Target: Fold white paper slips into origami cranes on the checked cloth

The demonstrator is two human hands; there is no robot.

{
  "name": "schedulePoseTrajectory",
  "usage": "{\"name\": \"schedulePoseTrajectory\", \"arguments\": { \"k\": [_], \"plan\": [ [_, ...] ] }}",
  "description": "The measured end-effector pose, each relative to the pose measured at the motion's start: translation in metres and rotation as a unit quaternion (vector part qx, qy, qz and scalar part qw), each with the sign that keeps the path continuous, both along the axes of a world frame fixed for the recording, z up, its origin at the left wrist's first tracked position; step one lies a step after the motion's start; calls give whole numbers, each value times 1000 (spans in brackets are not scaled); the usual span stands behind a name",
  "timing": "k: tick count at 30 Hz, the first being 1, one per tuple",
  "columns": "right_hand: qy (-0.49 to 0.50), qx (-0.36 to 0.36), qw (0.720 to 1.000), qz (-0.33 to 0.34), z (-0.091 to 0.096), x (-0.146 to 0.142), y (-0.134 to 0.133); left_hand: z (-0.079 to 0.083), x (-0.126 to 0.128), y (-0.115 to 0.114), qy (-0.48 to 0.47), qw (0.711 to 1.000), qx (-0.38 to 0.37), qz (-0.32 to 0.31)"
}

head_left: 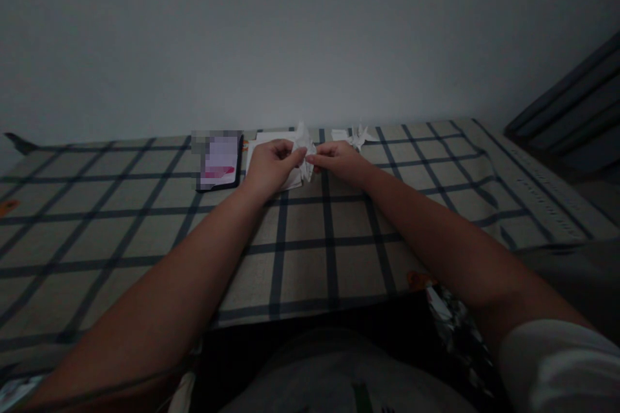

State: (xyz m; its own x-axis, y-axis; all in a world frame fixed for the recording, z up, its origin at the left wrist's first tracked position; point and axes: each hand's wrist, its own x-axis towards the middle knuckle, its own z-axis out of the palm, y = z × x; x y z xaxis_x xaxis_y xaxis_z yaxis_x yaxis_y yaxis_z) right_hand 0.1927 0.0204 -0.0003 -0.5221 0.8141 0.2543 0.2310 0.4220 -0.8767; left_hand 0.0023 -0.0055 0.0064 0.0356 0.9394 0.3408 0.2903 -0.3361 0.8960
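Both my arms reach forward over a checked cloth (pixel 145 219). My left hand (pixel 271 164) and my right hand (pixel 339 158) meet at the far middle and pinch a small white folded paper piece (pixel 305 145) between their fingertips. The paper is crumpled or partly folded and sticks up a little between the two hands. Under the hands lies a white sheet of paper (pixel 266 140) flat on the cloth.
A phone (pixel 219 161) with a lit screen lies just left of my left hand. Small white folded paper figures (pixel 356 136) rest behind my right hand near the wall. A dark slanted object (pixel 571 116) stands at the right. The room is dim.
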Motion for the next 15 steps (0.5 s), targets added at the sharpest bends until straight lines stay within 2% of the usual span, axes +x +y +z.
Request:
{"name": "schedulePoseTrajectory", "arguments": {
  "k": [8, 15],
  "plan": [
    [-18, -4, 1000, 4, -1, 1, 1, -2, -1, 2, 15, 999, -39, 5],
    [-18, -37, 999, 10, 4, -1, -6, 6, -1, -2, 54, 998, -3, 18]
  ]
}}
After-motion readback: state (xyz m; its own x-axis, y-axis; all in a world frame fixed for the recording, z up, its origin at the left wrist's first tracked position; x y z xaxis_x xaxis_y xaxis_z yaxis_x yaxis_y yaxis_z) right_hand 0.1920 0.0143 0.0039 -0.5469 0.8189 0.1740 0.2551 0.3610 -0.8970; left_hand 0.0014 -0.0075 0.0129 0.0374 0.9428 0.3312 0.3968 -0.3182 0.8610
